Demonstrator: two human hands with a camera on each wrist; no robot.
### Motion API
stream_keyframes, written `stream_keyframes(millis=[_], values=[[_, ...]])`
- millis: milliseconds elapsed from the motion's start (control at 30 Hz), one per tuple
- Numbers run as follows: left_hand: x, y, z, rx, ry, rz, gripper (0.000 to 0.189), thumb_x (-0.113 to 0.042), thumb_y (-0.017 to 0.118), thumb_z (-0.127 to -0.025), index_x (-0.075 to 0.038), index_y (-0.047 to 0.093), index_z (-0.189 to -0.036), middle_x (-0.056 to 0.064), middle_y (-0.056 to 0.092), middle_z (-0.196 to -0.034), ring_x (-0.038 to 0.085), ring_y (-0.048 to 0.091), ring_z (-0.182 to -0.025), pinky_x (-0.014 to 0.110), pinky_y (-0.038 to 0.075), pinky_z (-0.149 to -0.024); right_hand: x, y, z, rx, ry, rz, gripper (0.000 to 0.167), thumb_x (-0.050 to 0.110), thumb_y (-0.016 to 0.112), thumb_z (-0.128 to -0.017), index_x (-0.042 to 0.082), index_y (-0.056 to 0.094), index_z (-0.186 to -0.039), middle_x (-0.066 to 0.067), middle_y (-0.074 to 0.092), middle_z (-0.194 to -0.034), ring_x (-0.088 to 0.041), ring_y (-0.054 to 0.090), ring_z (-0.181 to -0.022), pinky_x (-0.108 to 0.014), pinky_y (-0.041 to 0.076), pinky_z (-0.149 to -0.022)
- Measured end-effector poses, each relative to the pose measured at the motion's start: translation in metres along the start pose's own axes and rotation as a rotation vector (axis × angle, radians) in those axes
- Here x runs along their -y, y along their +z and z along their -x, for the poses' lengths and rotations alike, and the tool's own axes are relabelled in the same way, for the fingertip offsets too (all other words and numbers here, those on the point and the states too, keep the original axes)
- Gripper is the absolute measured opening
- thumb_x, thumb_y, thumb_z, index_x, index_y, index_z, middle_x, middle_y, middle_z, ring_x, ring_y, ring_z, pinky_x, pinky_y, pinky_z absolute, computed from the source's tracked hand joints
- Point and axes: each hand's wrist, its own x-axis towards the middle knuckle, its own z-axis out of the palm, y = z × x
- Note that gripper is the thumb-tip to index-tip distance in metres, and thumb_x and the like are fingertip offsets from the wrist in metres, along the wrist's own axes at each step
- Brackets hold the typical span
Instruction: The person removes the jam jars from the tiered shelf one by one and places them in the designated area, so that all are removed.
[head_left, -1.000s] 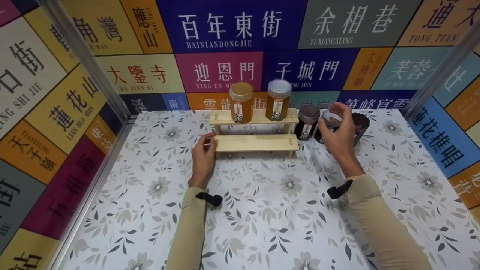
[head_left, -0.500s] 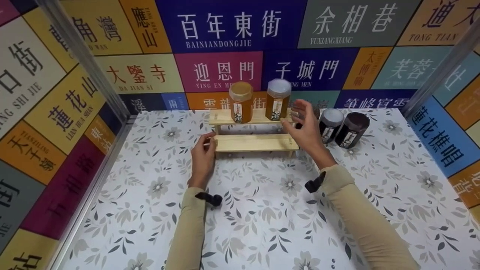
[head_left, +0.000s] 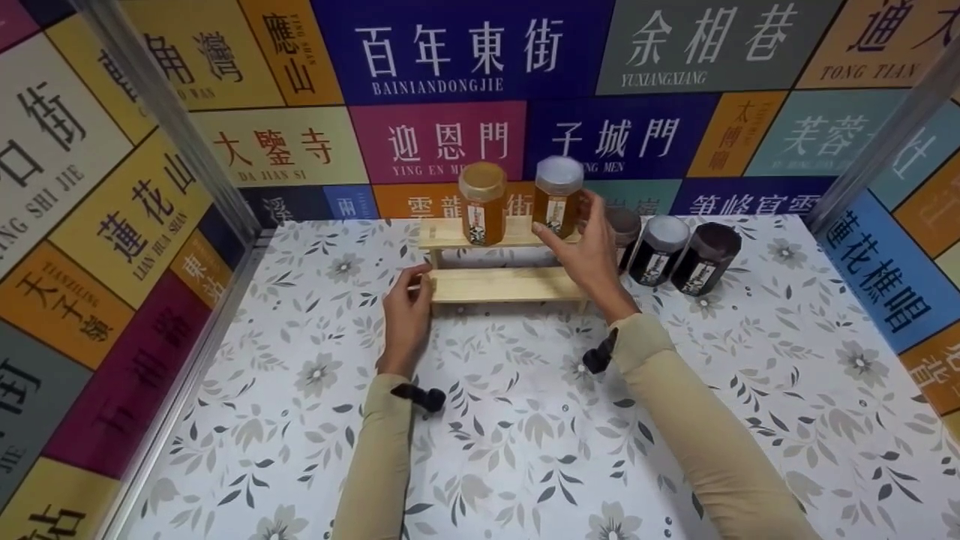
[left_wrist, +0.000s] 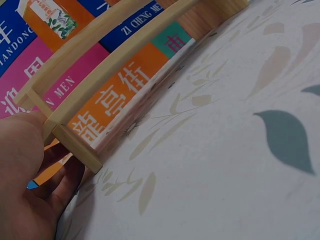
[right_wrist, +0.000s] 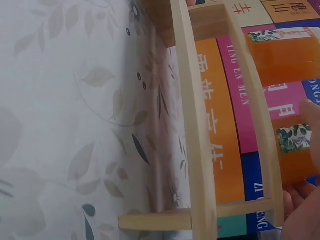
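A person's right hand (head_left: pixel 589 259) curls round the white-lidded amber jar (head_left: pixel 556 214), thumb across the lower front and fingers at the right side. This jar is at the right half of the upper shelf of a wooden stand (head_left: pixel 502 286), its long axis upright; whether its base touches the board cannot be told. From the left hand (head_left: pixel 405 319) it lies up and to the right, well apart, so the right hand is the nearer. The left hand grips the left end of the lower shelf, by the leg, and the two hands are apart, on either side of the stand. The stand's long axis runs left to right.

Counted: one stand with two shelves; two amber jars on its upper level, the second being the gold-lidded amber jar (head_left: pixel 482 214), upright to the left of the held one with a gap between. Three dark jars (head_left: pixel 660 259) stand in a row on the patterned tablecloth (head_left: pixel 495 450), right of the stand; the leftmost is partly hidden by the right hand.
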Motion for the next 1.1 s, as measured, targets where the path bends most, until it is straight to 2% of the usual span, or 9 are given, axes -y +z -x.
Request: stream_keyframes(millis=[133, 300, 433, 600, 667, 767, 967, 1100], values=[[0.000, 0.000, 0.000, 0.001, -0.002, 0.007, 0.026, -0.032, 0.058, -0.113, -0.025, 0.072, -0.134, 0.003, 0.073, -0.120, 0.020, 0.070, -0.096, 0.035, 0.059, -0.076, -0.001, 0.003, 0.000, -0.073, -0.017, 0.001, 0.091, 0.047, 0.090, -0.089, 0.016, 0.042, -0.161, -0.011, 0.059, -0.154, -0.026, 0.062, -0.136, -0.048, 0.053, -0.114], [-0.002, 0.001, 0.000, -0.001, -0.010, 0.006, 0.025, -0.032, 0.058, -0.113, -0.027, 0.072, -0.133, 0.002, 0.072, -0.121, 0.019, 0.069, -0.100, 0.035, 0.059, -0.080, -0.003, 0.004, 0.001, -0.097, -0.029, 0.014, 0.088, 0.046, 0.090, -0.089, 0.015, 0.045, -0.158, -0.010, 0.061, -0.151, -0.026, 0.065, -0.132, -0.046, 0.055, -0.111], [-0.002, 0.000, -0.001, 0.000, -0.013, 0.004, 0.024, -0.032, 0.058, -0.113, -0.028, 0.072, -0.132, 0.001, 0.072, -0.122, 0.018, 0.070, -0.102, 0.036, 0.059, -0.084, -0.004, 0.002, 0.005, -0.093, -0.051, -0.008, 0.088, 0.045, 0.090, -0.089, 0.016, 0.046, -0.158, -0.010, 0.060, -0.151, -0.026, 0.064, -0.133, -0.045, 0.054, -0.114], [-0.001, 0.000, -0.001, -0.001, -0.007, 0.006, 0.024, -0.031, 0.059, -0.113, -0.027, 0.072, -0.133, 0.001, 0.073, -0.121, 0.019, 0.070, -0.100, 0.034, 0.060, -0.079, -0.007, -0.003, 0.013, -0.110, -0.085, -0.009, 0.090, 0.045, 0.091, -0.088, 0.025, 0.045, -0.163, -0.005, 0.061, -0.150, -0.022, 0.064, -0.127, -0.046, 0.054, -0.107], [0.000, 0.000, -0.001, 0.000, -0.005, 0.014, 0.025, -0.031, 0.059, -0.113, -0.026, 0.072, -0.133, 0.002, 0.073, -0.121, 0.020, 0.070, -0.097, 0.034, 0.060, -0.075, -0.008, -0.005, 0.017, -0.128, -0.083, 0.007, 0.091, 0.047, 0.091, -0.087, 0.029, 0.045, -0.163, -0.003, 0.062, -0.148, -0.020, 0.063, -0.123, -0.046, 0.054, -0.102], [0.000, 0.001, 0.001, 0.003, -0.009, 0.018, 0.025, -0.032, 0.059, -0.113, -0.026, 0.072, -0.134, 0.001, 0.073, -0.121, 0.020, 0.070, -0.096, 0.035, 0.059, -0.072, -0.009, -0.010, 0.024, -0.145, -0.073, -0.004, 0.091, 0.048, 0.092, -0.085, 0.032, 0.046, -0.162, -0.001, 0.062, -0.148, -0.018, 0.064, -0.120, -0.046, 0.054, -0.101], [-0.001, 0.000, 0.001, 0.005, 0.010, 0.017, 0.026, -0.031, 0.059, -0.113, -0.025, 0.072, -0.134, 0.001, 0.073, -0.122, 0.019, 0.071, -0.101, 0.037, 0.061, -0.084, -0.010, -0.019, 0.038, -0.152, -0.066, -0.117, 0.086, 0.039, 0.095, -0.085, 0.031, 0.051, -0.158, 0.002, 0.063, -0.149, -0.019, 0.065, -0.129, -0.047, 0.053, -0.112], [-0.001, 0.000, 0.000, 0.003, 0.028, -0.004, 0.026, -0.031, 0.059, -0.113, -0.023, 0.072, -0.135, 0.002, 0.074, -0.122, 0.020, 0.072, -0.103, 0.037, 0.060, -0.090, 0.000, -0.026, 0.052, -0.162, -0.053, -0.186, 0.083, 0.024, 0.095, -0.085, 0.022, 0.053, -0.157, -0.005, 0.062, -0.147, -0.023, 0.064, -0.132, -0.047, 0.053, -0.114]])
